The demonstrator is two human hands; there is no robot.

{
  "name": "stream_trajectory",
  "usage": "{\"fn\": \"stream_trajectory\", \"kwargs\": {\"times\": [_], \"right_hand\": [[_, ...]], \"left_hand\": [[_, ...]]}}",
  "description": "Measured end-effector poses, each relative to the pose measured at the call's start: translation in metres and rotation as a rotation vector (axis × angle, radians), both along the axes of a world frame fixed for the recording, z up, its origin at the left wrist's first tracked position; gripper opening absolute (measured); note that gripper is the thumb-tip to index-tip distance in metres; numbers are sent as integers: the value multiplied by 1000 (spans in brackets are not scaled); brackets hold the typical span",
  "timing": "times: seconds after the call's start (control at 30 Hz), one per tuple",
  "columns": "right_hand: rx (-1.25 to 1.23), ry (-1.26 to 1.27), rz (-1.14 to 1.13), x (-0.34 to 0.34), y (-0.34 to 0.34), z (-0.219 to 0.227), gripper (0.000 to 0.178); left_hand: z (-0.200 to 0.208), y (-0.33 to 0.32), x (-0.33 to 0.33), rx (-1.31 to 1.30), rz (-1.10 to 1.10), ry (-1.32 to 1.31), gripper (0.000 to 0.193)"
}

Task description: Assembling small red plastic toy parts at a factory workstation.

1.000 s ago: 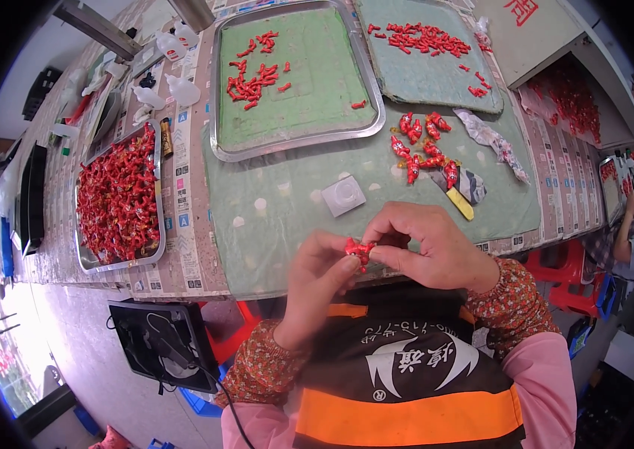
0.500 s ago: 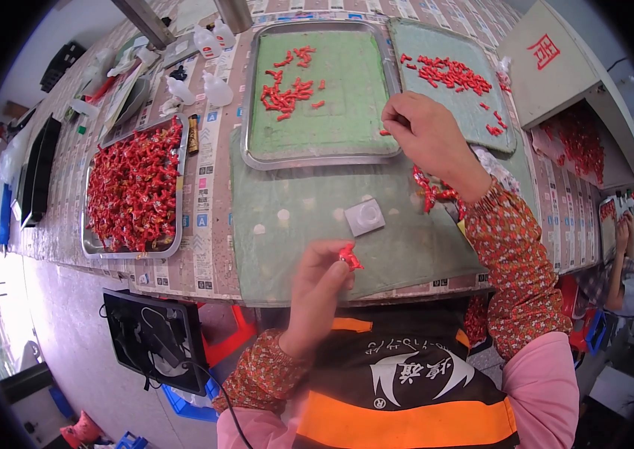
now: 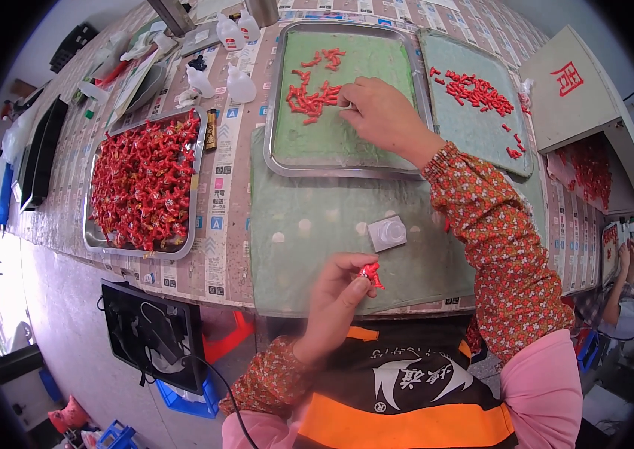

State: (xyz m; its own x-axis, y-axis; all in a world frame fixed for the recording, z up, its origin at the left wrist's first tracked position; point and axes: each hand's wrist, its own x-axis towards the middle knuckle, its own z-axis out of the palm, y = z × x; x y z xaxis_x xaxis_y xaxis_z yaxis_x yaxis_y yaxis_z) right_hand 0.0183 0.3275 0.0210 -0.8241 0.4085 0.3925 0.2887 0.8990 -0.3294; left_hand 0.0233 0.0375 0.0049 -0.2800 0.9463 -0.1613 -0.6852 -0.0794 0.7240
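My left hand [image 3: 338, 298] pinches a small shiny red figurine [image 3: 372, 275] between thumb and fingertips, above the front edge of the green mat [image 3: 294, 269]. My right hand [image 3: 384, 112] reaches over the green-lined metal tray [image 3: 276, 142]. Its thumb and forefinger are drawn together at the right end of a cluster of small red pieces [image 3: 306, 103]; whether a piece is between them I cannot make out. On the mat, between the two hands, lies a small white block with a round raised shape [image 3: 387, 233].
At left, a metal tray [image 3: 195, 187] is heaped with red figurines [image 3: 141, 183]. A second lined tray [image 3: 452, 142] at right carries more red pieces [image 3: 479, 93]. White squeeze bottles [image 3: 241, 84] stand behind. A pale box [image 3: 579, 82] bounds the right side; another person's arm [image 3: 616, 273] shows beyond.
My right hand has moved left and away from me, from the tray's right rim to the red pieces inside. My left hand keeps its pinch on the figurine. The whole view has shifted slightly.
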Motion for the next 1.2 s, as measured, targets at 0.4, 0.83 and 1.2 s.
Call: {"fn": "stream_trajectory", "kwargs": {"times": [0.4,0.83,1.2], "right_hand": [[-388,-36,-64,23,-5,21,16],[-1596,106,116,149,-119,69,9],[-1362,167,32,177,-167,39,13]], "left_hand": [[1,0,1,9,1,37,30],[13,6,11,-19,8,399,20],[20,-4,24,-129,-40,387,16]]}}
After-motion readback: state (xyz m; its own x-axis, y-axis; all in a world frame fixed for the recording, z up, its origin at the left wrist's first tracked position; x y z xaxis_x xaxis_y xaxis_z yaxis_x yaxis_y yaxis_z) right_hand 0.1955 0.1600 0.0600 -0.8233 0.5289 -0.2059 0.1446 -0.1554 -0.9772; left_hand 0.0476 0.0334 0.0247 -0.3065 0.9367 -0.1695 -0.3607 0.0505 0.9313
